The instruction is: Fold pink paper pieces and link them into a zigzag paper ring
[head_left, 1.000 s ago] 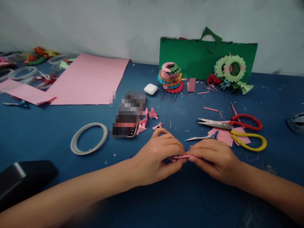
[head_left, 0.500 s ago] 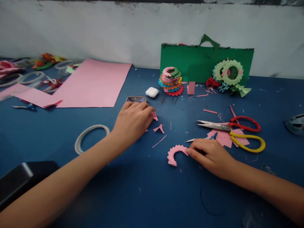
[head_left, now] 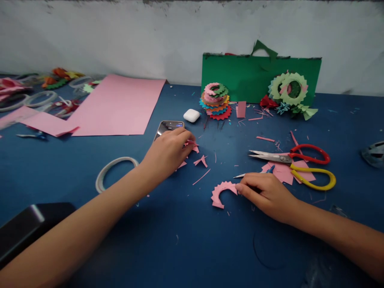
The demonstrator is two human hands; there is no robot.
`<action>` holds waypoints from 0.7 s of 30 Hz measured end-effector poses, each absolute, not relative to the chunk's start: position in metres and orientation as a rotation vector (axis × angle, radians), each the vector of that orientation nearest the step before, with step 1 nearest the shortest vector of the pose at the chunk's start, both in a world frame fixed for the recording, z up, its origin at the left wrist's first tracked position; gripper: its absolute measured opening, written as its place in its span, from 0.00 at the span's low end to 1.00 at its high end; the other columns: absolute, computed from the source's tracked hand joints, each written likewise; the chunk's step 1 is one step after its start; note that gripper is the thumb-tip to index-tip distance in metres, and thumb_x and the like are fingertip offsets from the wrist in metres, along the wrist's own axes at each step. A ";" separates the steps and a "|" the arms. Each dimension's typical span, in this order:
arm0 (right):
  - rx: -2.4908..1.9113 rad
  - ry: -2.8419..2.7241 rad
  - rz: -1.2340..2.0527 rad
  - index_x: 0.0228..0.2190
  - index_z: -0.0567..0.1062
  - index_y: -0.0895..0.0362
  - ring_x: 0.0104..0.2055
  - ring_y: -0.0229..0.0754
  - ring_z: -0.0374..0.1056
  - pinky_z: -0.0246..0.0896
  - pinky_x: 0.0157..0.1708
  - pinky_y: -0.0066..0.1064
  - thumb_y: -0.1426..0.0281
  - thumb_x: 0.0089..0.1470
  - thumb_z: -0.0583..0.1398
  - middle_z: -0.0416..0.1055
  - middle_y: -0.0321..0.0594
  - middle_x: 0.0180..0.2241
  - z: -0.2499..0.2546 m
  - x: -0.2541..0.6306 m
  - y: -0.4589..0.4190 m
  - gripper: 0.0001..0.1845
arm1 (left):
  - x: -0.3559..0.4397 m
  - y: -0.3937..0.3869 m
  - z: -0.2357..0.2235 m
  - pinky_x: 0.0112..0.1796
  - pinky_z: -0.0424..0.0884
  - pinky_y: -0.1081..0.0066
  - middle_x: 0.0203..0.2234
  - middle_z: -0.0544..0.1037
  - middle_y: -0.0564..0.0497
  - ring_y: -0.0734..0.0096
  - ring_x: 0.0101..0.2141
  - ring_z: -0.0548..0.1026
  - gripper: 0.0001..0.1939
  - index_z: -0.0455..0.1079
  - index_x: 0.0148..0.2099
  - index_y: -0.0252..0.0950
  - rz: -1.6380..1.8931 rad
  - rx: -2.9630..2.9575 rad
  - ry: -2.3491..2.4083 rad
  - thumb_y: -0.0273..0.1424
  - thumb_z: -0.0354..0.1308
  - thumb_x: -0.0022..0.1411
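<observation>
My right hand [head_left: 268, 196] pinches the right end of a curved pink strip of interlocked folded paper [head_left: 220, 193], its outer edge toothed. The strip rests low over the blue table. Under the fingers of that hand lies a small blue-handled pair of scissors [head_left: 271, 169], partly covered. Farther left, my left hand [head_left: 169, 152] reaches over a few folded pink paper pieces [head_left: 194, 146]. Its fingers are bent down and closed together; the fingertips are hidden, so what they grip cannot be made out. Another folded pink piece [head_left: 201, 161] lies just to the right.
Big scissors [head_left: 283, 159] with red and yellow handles lie across pink paper squares [head_left: 280, 176]. A phone [head_left: 168, 127], a white case [head_left: 191, 116] and a tape roll [head_left: 103, 176] are near my left arm. Toothed paper rings [head_left: 216, 106] stand before a green board [head_left: 246, 76].
My left hand has shifted slightly down, uncovering more of the phone and some pink paper. My right hand keeps its pinch on the curved strip, almost unmoved.
</observation>
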State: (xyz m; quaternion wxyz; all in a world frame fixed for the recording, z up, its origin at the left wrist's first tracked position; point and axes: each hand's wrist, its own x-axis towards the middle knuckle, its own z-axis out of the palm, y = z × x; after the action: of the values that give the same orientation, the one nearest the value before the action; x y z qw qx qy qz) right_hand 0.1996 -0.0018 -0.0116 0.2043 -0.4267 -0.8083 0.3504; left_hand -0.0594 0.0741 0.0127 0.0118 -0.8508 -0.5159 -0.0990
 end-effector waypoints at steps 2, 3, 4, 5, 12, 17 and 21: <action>-1.186 -2.251 0.981 0.23 0.68 0.58 0.24 0.32 0.58 0.48 0.25 0.26 0.63 0.62 0.50 0.63 0.33 0.21 -0.011 0.200 -0.001 0.20 | -0.060 0.074 0.013 0.33 0.64 0.69 0.35 0.74 0.49 0.64 0.33 0.72 0.07 0.68 0.37 0.37 -0.332 -2.654 -1.649 0.31 0.50 0.63; -1.182 -2.250 0.982 0.23 0.68 0.58 0.24 0.33 0.59 0.48 0.25 0.26 0.63 0.62 0.50 0.63 0.33 0.21 -0.011 0.200 -0.001 0.20 | -0.060 0.074 0.013 0.33 0.64 0.69 0.35 0.74 0.49 0.65 0.33 0.72 0.07 0.69 0.37 0.37 -0.356 -2.666 -1.670 0.31 0.50 0.62; -1.180 -2.248 0.986 0.23 0.69 0.58 0.24 0.33 0.59 0.49 0.25 0.27 0.63 0.62 0.50 0.63 0.33 0.21 -0.011 0.200 -0.001 0.20 | -0.060 0.074 0.014 0.34 0.65 0.69 0.35 0.75 0.49 0.65 0.34 0.73 0.06 0.69 0.36 0.37 -0.387 -2.684 -1.686 0.31 0.51 0.62; -1.179 -2.243 0.990 0.23 0.69 0.58 0.24 0.33 0.59 0.49 0.26 0.27 0.63 0.62 0.50 0.64 0.34 0.21 -0.011 0.200 -0.001 0.20 | -0.059 0.074 0.015 0.35 0.65 0.69 0.35 0.75 0.49 0.65 0.34 0.73 0.06 0.69 0.36 0.37 -0.423 -2.702 -1.694 0.30 0.51 0.62; -1.189 -2.206 1.019 0.25 0.72 0.58 0.25 0.33 0.60 0.50 0.26 0.26 0.63 0.61 0.51 0.66 0.34 0.22 -0.011 0.200 0.000 0.18 | -0.053 0.063 0.029 0.32 0.66 0.70 0.32 0.77 0.50 0.67 0.32 0.75 0.06 0.71 0.38 0.37 -0.593 -2.736 -1.717 0.32 0.55 0.60; -1.206 -2.196 1.042 0.25 0.72 0.58 0.24 0.33 0.60 0.50 0.25 0.26 0.63 0.61 0.51 0.66 0.33 0.22 -0.010 0.201 0.001 0.18 | -0.051 0.056 0.032 0.28 0.66 0.73 0.26 0.78 0.55 0.74 0.25 0.74 0.05 0.73 0.37 0.39 -0.643 -2.829 -1.737 0.32 0.56 0.59; -1.209 -2.182 1.050 0.25 0.72 0.58 0.25 0.32 0.60 0.51 0.26 0.26 0.64 0.61 0.52 0.66 0.33 0.22 -0.009 0.201 0.001 0.18 | -0.054 0.057 0.034 0.28 0.65 0.71 0.29 0.79 0.54 0.70 0.28 0.74 0.05 0.74 0.36 0.40 -0.640 -2.790 -1.767 0.33 0.58 0.58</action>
State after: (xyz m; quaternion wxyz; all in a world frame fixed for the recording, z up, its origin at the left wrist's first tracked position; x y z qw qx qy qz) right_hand 0.2010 0.0012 -0.0089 0.2158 -0.4360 -0.7873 0.3788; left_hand -0.0540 0.0568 0.0344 -0.1110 -0.8243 -0.5220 -0.1892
